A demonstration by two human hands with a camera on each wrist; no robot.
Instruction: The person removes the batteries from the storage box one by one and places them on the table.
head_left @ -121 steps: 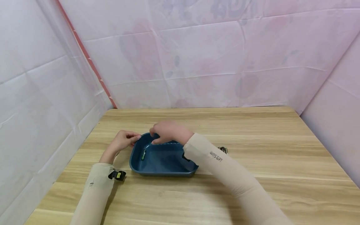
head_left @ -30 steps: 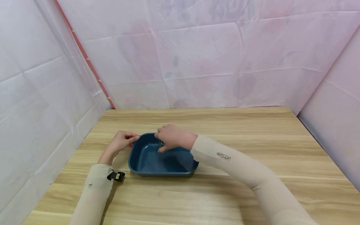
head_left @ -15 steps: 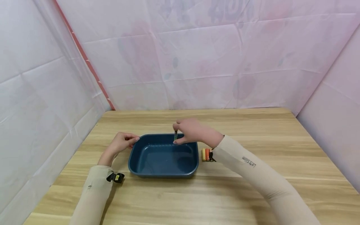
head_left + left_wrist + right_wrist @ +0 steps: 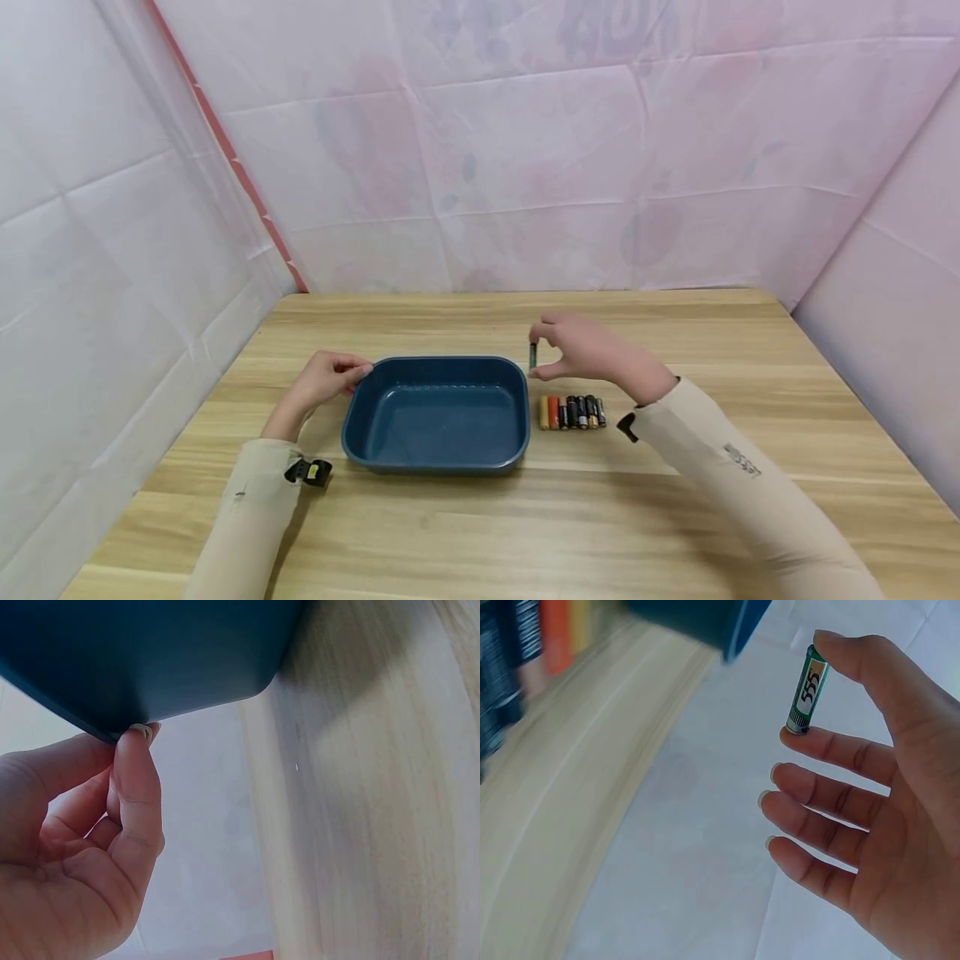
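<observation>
A dark blue tray [image 4: 437, 454] sits on the wooden table, nothing visible inside it. My left hand [image 4: 327, 379] grips its far left corner, thumb [image 4: 136, 787] on the tray's rim [image 4: 142, 667]. My right hand [image 4: 581, 352] hovers just right of the tray, pinching a green battery [image 4: 532, 356] upright by its ends between thumb and forefinger; the right wrist view shows the battery [image 4: 808, 691] marked 555. Below that hand a row of several batteries [image 4: 572, 412] lies side by side on the table, also seen blurred as the row of batteries [image 4: 517, 652].
The wooden table [image 4: 675, 517] is enclosed by pale pink sheeting [image 4: 525, 167] at the back and both sides. A small black and yellow clip [image 4: 309, 472] shows at my left sleeve.
My right hand lifted the green battery out of the tray and carried it right, past the tray's right rim, uncovering the battery row. My left hand stayed put.
</observation>
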